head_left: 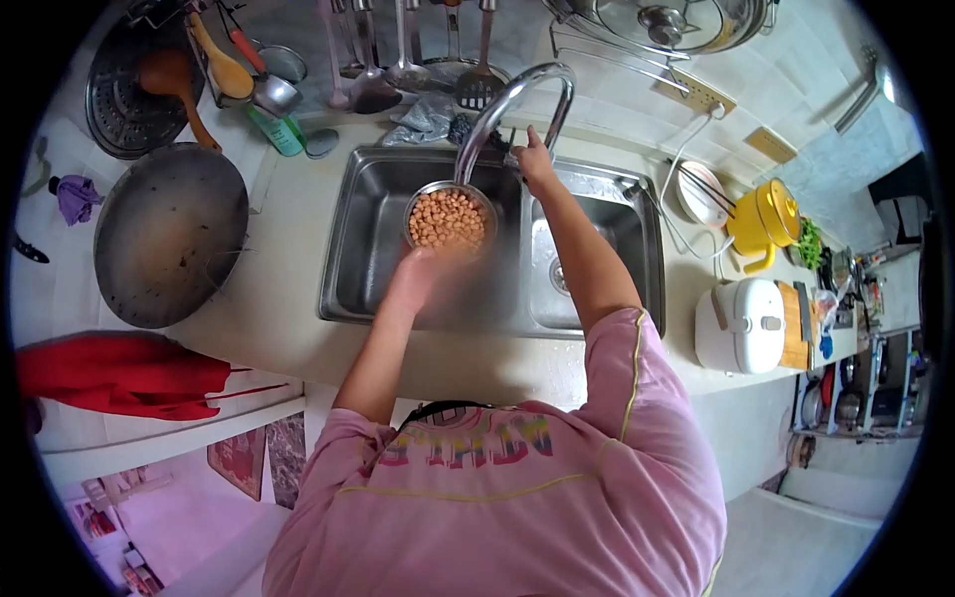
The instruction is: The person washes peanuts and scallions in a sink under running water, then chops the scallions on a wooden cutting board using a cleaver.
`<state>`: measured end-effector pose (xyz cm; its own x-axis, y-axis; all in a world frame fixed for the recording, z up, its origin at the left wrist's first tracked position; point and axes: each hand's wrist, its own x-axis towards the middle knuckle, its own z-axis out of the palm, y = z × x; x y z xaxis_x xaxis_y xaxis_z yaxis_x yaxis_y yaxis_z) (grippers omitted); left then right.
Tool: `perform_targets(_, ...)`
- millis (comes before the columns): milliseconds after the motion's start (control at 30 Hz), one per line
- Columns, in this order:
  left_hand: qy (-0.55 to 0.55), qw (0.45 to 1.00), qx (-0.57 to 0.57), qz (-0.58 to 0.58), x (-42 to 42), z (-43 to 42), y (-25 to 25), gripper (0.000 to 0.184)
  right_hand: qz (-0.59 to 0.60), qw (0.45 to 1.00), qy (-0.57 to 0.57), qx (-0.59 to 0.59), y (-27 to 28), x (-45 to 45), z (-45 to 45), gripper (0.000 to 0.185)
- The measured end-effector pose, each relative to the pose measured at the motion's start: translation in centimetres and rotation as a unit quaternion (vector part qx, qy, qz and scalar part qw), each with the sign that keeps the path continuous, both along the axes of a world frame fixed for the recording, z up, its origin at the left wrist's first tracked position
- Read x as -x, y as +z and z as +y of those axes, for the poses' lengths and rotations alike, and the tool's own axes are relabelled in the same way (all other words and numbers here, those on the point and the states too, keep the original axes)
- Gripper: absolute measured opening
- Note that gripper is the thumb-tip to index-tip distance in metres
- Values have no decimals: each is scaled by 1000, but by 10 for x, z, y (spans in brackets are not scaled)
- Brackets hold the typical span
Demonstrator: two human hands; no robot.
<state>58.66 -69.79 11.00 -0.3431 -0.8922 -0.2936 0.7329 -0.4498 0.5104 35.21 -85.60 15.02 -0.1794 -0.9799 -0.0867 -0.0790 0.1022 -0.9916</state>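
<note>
Over the left basin of the steel sink [340,234], my left hand [423,271] grips the near rim of a round metal bowl [491,211], its fingers partly blurred. Light brown beans or nuts [448,219] fill the bowl, which sits under the spout of the curved chrome faucet [487,124]. My right hand [533,159] is at the faucet's base behind the sink divider, one finger stretched forward and the others curled near the handle. Whether it grips the handle is too small to tell.
A large wok [171,237] leans at the left. Utensils [373,90] hang behind the sink. On the right stand a white bowl with chopsticks [702,194], a yellow pot [764,219] and a white rice cooker [739,325]. A green bottle [277,131] stands back left.
</note>
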Motion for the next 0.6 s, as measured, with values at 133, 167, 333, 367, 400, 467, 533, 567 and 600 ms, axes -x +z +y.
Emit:
perform_targets(133,2,1000,-17,0,9,-6,7,35,49,998,39,-11,-31,-9,-40,69)
perform_targets(167,-2,1000,-16,6,10,-7,7,36,78,996,36,-10,-38,-12,-45,67)
perform_targets(333,-8,999,-13,30,19,-7,12,36,88,993,73,11,-46,-11,-46,54)
perform_targets(367,-8,999,-19,27,19,-8,8,36,99,992,77,21,-50,-8,-49,52)
perform_targets(400,-8,999,-25,23,20,-8,7,36,82,991,105,19,-53,-5,-52,52)
perform_targets(467,-8,1000,-15,14,25,-8,7,36,48,986,158,15,-49,1,-52,52)
perform_targets(533,-3,1000,-15,-9,31,-8,13,36,118,979,167,-6,-47,3,-56,52)
perform_targets(567,3,999,-21,-26,34,-5,22,36,152,973,171,-17,-48,2,-58,53)
perform_targets(600,10,999,-27,-44,36,-4,26,36,165,975,148,-1,-49,2,-58,51)
